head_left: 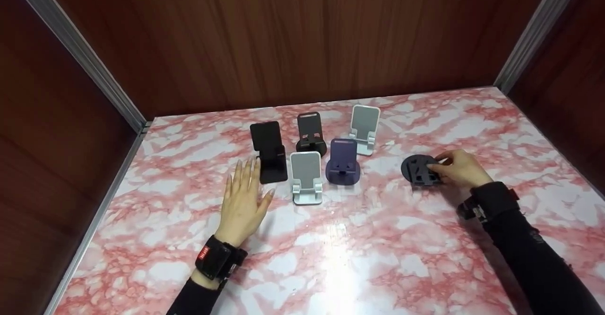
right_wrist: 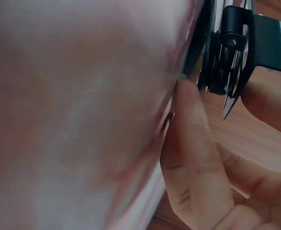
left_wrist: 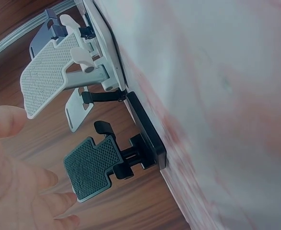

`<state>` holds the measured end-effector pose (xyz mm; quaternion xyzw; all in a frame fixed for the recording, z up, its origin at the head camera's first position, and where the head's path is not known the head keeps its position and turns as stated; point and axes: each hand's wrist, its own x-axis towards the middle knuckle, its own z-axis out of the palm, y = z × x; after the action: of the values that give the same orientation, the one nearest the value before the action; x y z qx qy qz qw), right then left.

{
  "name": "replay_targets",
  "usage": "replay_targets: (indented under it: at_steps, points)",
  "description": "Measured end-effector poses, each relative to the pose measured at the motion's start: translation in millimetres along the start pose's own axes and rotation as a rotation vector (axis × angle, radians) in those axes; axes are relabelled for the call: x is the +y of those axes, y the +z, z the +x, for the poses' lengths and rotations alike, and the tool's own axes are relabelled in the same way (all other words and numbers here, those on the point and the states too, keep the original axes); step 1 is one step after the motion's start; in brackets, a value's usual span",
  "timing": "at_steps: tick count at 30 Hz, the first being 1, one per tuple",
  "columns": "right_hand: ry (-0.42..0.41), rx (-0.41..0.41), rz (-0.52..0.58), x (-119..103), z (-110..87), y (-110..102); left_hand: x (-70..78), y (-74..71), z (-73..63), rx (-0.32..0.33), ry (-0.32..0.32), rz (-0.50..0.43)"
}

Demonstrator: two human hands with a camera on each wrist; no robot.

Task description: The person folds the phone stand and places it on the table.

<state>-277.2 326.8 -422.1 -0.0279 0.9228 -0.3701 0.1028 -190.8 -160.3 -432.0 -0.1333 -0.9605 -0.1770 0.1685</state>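
In the head view the dark folded stand (head_left: 416,175) is low on the right of the frame, with a round base and a cut-out plate folded down close over it; whether its underside touches the tabletop (head_left: 359,258) or sits just clear of it, I cannot tell. The right hand (head_left: 459,168) comes at it from the right of the frame and is clearly the nearer of the two; it is grasping the folded stand, thumb on the upper face and fingers at the right edge, so the stand lies directly to the left of that hand; its outline is nearly round, which leaves its long axis hard to read. In the right wrist view one fingertip sits low beside the base, against the tabletop side, and the thumb is behind the plate at the right; any turning or unfolding would, I judge, depend on that side grip, with the left edge of the base free. The left hand (head_left: 242,204) is well apart, left of centre, released, with its fingers straight; its fingertips point to the upper part of the frame just beside the black square-based stand (head_left: 266,135), and whether they touch it I cannot tell; the front white stand (head_left: 306,168) and the purple stand (head_left: 344,152) stand upright between the hands, nearer the centre.
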Motion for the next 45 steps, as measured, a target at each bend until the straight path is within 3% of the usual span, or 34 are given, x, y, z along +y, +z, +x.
replay_targets:
  at_steps: [6,12,19,31,36,45]
  points:
    - [-0.040,0.020,-0.151,1,-2.7,1,0.2,1.6,0.7,0.007,0.014,0.005]
    - [-0.057,0.033,-0.196,1,-2.0,2,1.0,1.1,1.8,0.001,0.014,0.001]
    - [-0.111,0.111,-0.282,-6,-0.2,2,1.2,0.8,1.4,0.003,0.005,0.011]
    - [-0.182,0.177,-0.594,-30,-0.2,17,-0.8,2.2,-0.1,-0.014,-0.015,0.000]
    - [-0.236,0.192,-0.594,-47,-3.9,28,-1.4,3.8,-1.4,-0.006,-0.009,0.003]
    - [-0.457,0.212,-0.506,-77,-7.0,50,5.4,0.0,-1.3,-0.037,-0.011,0.015]
